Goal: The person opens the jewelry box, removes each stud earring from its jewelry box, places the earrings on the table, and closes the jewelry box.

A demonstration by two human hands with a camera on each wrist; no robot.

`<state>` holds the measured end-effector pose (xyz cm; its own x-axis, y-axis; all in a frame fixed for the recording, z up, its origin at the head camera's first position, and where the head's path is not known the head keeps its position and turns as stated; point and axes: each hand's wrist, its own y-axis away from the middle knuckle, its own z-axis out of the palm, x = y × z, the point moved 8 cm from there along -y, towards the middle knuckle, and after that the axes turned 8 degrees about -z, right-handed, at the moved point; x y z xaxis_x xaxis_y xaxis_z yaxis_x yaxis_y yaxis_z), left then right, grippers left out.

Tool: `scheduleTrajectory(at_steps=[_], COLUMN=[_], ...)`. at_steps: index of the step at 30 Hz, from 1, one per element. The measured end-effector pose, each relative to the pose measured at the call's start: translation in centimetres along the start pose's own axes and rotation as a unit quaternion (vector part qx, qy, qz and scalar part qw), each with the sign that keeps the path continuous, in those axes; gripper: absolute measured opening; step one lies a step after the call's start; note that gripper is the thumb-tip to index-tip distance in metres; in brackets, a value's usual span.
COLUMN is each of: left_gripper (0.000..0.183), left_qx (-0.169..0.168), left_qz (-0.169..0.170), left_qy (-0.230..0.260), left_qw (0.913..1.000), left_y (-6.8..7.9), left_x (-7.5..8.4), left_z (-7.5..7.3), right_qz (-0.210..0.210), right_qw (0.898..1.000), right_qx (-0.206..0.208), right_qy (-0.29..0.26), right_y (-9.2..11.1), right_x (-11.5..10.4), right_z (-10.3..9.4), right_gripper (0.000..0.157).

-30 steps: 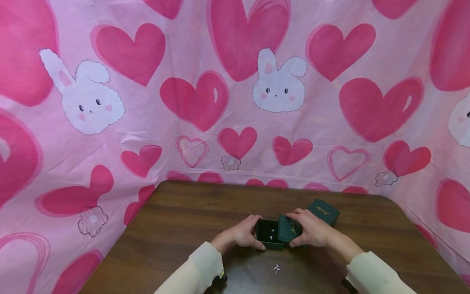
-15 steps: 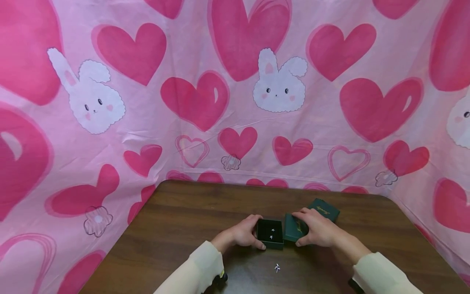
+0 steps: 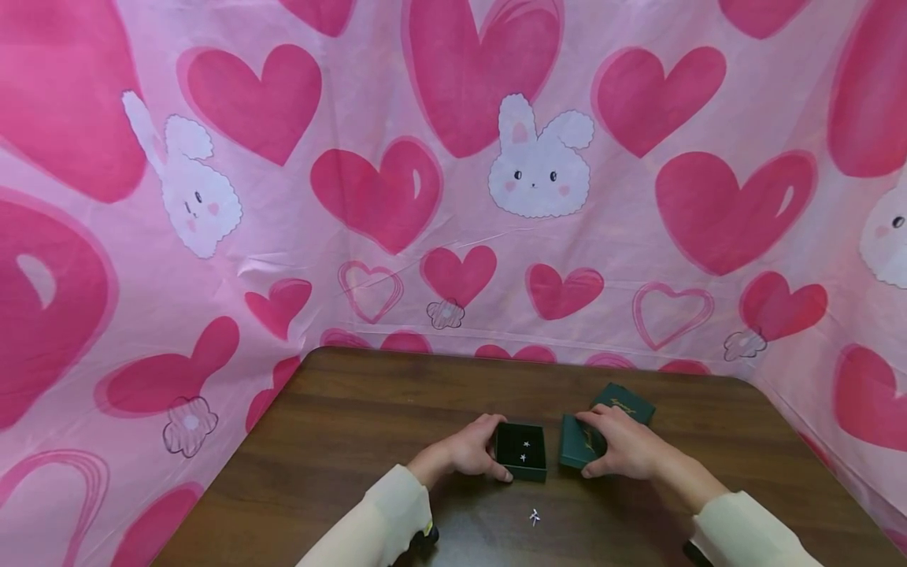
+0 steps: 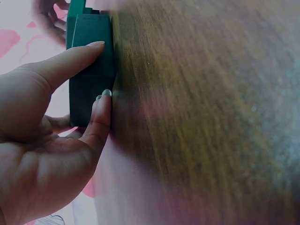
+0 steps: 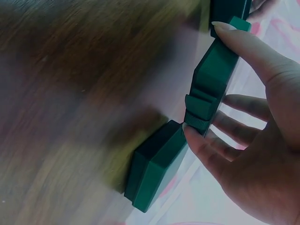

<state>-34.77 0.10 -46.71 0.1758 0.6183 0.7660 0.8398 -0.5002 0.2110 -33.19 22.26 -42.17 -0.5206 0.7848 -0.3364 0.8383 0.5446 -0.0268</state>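
Note:
In the head view my left hand holds the left side of a small dark green jewelry box standing on the table. The box is uncovered, and two star-shaped stud earrings sit on its black lining. The left wrist view has my thumb against one wall of that box. To the right, my right hand grips the green box lid, apart from the box. A ribbon bow shows on the lid's side in the right wrist view. Small silver star-shaped pieces lie in front of the box.
A second green jewelry box, covered and gold-lettered, stands behind my right hand. The dark wooden table has a pink curtain with hearts and rabbits along its back and sides.
My right hand has carried the lid off to the right, from overlapping the box's edge to a gap beside it. My left hand and the box have stayed in place.

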Motion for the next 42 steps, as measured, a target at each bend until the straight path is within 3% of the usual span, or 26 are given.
scheduleTrajectory(at_steps=[17, 42], left_gripper=[0.068, 0.070], left_qx=[0.000, -0.002], left_qz=[0.003, -0.002], left_qy=[-0.004, -0.001], left_qw=[1.0000, 1.0000], left_y=[0.1, 0.2], left_x=[0.1, 0.2], left_z=[-0.1, -0.1], right_qz=[0.002, 0.015], right_qw=[1.000, 1.000], right_qx=[-0.009, -0.011], right_qy=[-0.003, -0.005], right_y=[0.7, 1.2], right_x=[1.7, 2.2], right_z=[0.7, 1.1], right_gripper=[0.088, 0.087])
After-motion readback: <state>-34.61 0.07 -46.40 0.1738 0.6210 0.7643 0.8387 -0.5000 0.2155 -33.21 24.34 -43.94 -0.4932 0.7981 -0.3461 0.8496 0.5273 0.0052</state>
